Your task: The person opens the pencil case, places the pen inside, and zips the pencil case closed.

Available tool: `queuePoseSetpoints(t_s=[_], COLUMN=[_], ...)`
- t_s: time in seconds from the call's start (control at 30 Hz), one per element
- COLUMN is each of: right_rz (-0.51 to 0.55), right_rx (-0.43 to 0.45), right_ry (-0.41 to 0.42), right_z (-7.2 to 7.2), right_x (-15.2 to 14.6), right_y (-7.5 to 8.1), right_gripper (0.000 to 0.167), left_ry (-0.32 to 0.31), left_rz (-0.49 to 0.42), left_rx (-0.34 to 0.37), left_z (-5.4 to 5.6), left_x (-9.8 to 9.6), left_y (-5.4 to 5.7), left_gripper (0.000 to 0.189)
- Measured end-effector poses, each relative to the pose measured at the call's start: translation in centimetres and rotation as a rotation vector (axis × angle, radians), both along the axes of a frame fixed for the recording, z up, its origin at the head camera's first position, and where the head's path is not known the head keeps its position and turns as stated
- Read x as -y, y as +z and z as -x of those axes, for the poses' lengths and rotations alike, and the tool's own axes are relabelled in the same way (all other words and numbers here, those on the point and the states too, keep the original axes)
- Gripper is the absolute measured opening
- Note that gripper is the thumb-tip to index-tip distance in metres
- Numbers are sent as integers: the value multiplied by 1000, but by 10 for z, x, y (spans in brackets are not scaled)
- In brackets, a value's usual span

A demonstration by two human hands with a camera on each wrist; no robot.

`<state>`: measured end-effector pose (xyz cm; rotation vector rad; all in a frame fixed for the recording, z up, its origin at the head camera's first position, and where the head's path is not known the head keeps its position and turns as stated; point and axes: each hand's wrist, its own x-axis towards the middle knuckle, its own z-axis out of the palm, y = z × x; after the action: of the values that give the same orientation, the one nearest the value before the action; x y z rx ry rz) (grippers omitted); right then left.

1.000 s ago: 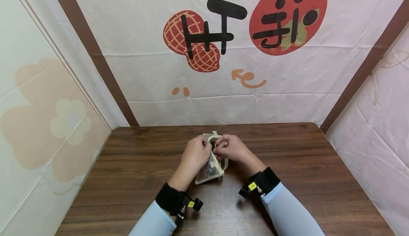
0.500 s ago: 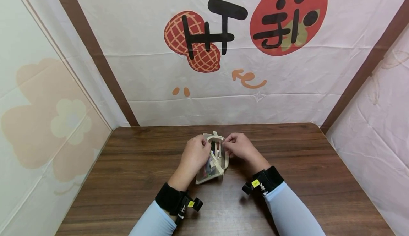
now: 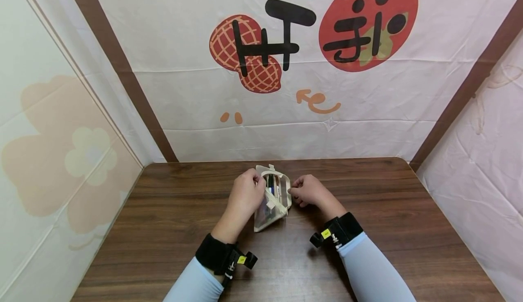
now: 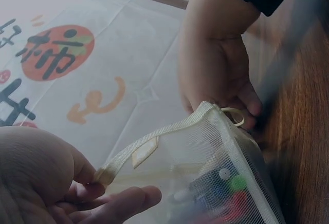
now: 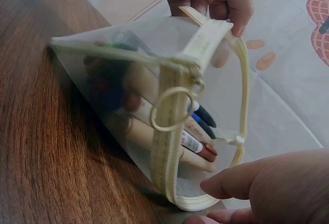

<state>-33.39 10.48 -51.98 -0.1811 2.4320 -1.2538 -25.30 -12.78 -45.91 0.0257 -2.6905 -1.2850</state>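
Observation:
A cream-trimmed mesh pencil case point(image 3: 266, 220) lies unzipped on the table. My left hand point(image 3: 247, 190) pinches the left edge of its opening between thumb and finger. At the opposite edge is my right hand point(image 3: 311, 191), thumb and fingers on either side of the zipper band point(image 5: 194, 202). Inside lie several pens and markers point(image 5: 193, 144), among them one with a dark red cap and others with blue and black ends. A round zipper-pull ring point(image 5: 172, 109) hangs at the near end of the zipper. Through the mesh, a green and a red thing show in the left wrist view.
The brown wooden table point(image 3: 171, 211) extends around the case on all sides. Behind it hangs a white printed cloth point(image 3: 188, 97), with more cloth at both sides. Each wrist carries a black strap point(image 3: 343, 229) with a small camera.
My right hand has drawn back from over the opening to the right edge. My left hand has shifted slightly left, and the case has turned a little, its opening wider.

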Motion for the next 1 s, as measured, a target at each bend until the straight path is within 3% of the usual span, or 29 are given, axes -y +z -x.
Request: queuePoseSetpoints(t_s=[0.4,0.57,0.67,1.0], right_rz=[1,17,59,313], right_rx=[-6,-34,-29,18], right_ry=[-8,-16,-31,-37], right_z=[1,0,0,-3], right_x=[0,-1,-1,6], right_y=[-2,0,1,18], right_gripper=[38,23,20,20], left_ry=[-8,-26,-30,-32], left_rz=[-82,-121,-127,-20], left_rx=[-48,-43,-23,30], left_z=[0,-2,-3,3], left_x=[-1,-2,-1,2], left_y=[1,4,5,-2], left_gripper=[16,16,17,19])
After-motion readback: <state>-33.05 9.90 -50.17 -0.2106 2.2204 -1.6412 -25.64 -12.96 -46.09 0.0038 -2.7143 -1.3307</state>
